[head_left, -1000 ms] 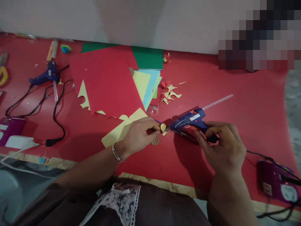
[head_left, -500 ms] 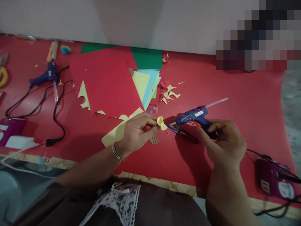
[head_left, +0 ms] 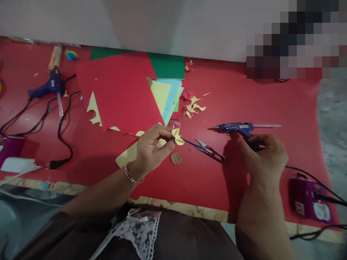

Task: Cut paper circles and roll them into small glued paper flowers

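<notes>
My left hand (head_left: 155, 150) pinches a small yellow paper flower (head_left: 178, 137) between thumb and fingers. A thin blue stick (head_left: 191, 143) runs out from the flower toward the right. My right hand (head_left: 267, 155) is wrapped around the handle of a blue hot glue gun (head_left: 238, 128), its nozzle pointing left toward the flower, some distance away. A clear glue stick (head_left: 267, 126) juts from the gun's back. Thread snips (head_left: 213, 151) lie on the red table between my hands. Below the flower rests a round striped brown disc (head_left: 176, 158).
Red paper (head_left: 121, 94) covers green, blue and yellow sheets at the back. Yellow paper scraps (head_left: 193, 107) lie to their right. Another blue glue gun (head_left: 52, 85) with black cables is at left. Purple power boxes (head_left: 309, 200) sit at both sides. A pixelated patch fills the upper right.
The glue gun has moved right, away from the flower, and is now more level. My left hand has shifted slightly left and up with the flower, uncovering the brown disc.
</notes>
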A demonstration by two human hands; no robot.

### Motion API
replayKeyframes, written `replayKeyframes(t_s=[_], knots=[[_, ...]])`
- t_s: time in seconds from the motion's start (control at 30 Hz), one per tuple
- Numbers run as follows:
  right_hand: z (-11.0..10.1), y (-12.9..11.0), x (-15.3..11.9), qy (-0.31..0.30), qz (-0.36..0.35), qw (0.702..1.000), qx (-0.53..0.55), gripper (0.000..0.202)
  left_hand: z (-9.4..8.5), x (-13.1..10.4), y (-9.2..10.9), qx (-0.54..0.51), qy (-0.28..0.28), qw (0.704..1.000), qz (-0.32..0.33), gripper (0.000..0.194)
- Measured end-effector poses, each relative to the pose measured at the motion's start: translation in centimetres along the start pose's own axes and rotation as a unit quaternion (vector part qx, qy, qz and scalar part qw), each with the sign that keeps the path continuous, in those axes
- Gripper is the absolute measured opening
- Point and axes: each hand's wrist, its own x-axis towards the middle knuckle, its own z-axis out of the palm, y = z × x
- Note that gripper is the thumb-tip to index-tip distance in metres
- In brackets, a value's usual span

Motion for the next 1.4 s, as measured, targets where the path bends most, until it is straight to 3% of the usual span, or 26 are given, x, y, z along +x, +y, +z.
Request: replayKeyframes(t_s=[0.03, 0.17, 0.3, 0.37, 0.47, 1.0, 1.23, 1.4], knots=[[0.0, -0.6, 0.0, 0.025, 0.01, 0.999, -0.018, 0.032, 0.1, 0.0, -0.1, -0.005, -0.014, 1.0, 0.0, 0.01], [-0.2, -3.9, -0.7, 0.095, -0.105, 0.99, -0.013, 0.028, 0.3, -0.1, 0.1, -0.014, -0.038, 0.999, -0.012, 0.011], [0.4, -6.9, -2.1, -0.023, -0.262, 0.961, 0.089, 0.005, 0.4, -0.1, 0.5, -0.029, -0.059, 0.997, -0.033, 0.012], [1.0, -7.8, -2.7, -0.094, -0.317, 0.94, 0.088, 0.008, 0.4, -0.1, 0.6, -0.033, -0.073, 0.996, -0.043, 0.014], [1.8, -8.5, -3.2, -0.139, -0.354, 0.922, 0.079, 0.013, 0.4, -0.1, 0.6, -0.025, -0.088, 0.995, -0.032, 0.015], [2.3, -8.7, -3.3, -0.153, -0.366, 0.913, 0.09, 0.011, 0.5, 0.1, 0.7, -0.007, -0.119, 0.993, -0.018, 0.015], [0.8, -9.7, -3.6, -0.059, -0.347, 0.922, 0.163, 0.024, 0.6, 0.2, 0.6, 0.021, -0.16, 0.987, -0.004, 0.015], [0.2, -10.2, -3.9, -0.051, -0.369, 0.914, 0.163, 0.026, 0.8, 0.2, 0.5, 0.044, -0.176, 0.983, 0.019, 0.013]])
